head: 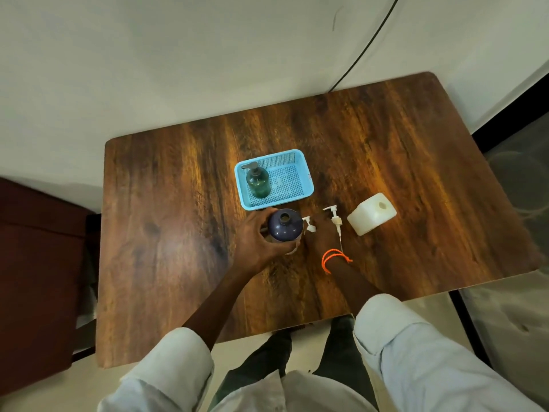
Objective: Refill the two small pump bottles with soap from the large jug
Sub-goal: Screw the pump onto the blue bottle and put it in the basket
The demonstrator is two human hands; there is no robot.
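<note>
Left hand (252, 236) is wrapped around the open dark blue bottle (284, 226) mid-table. Right hand (322, 233) sits on the white pump head (335, 217), grip hard to tell. White jug (371, 214) at 3 o'clock, uncapped. Green pump bottle (258, 181) stands in the blue basket (300, 162) at 12.

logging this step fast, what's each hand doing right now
Left hand: grips the open dark blue bottle, fingers curled round its side.
Right hand: rests on the table by the white pump; whether it holds anything cannot be told.
</note>
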